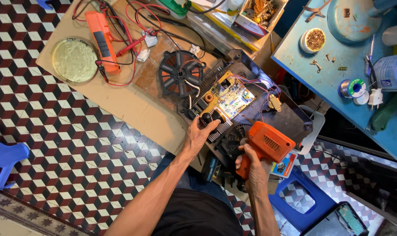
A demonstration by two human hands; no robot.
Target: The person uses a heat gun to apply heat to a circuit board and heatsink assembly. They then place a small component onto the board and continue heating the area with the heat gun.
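Our right fingers (246, 162) are wrapped shut around the grip of the orange soldering gun (264, 146); our left fingers (208, 126), loosely curled, rest on a black part at the near edge of the circuit board (228, 97). Beyond them, the casing is already open and the copper coil (180, 73) lifted aside on the bench (133, 105). The gun's tip is hidden, so soldering looks unfinished.

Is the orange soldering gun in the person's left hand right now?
No, the orange soldering gun is gripped by the right hand, while the left hand rests on the opened appliance by the circuit board.
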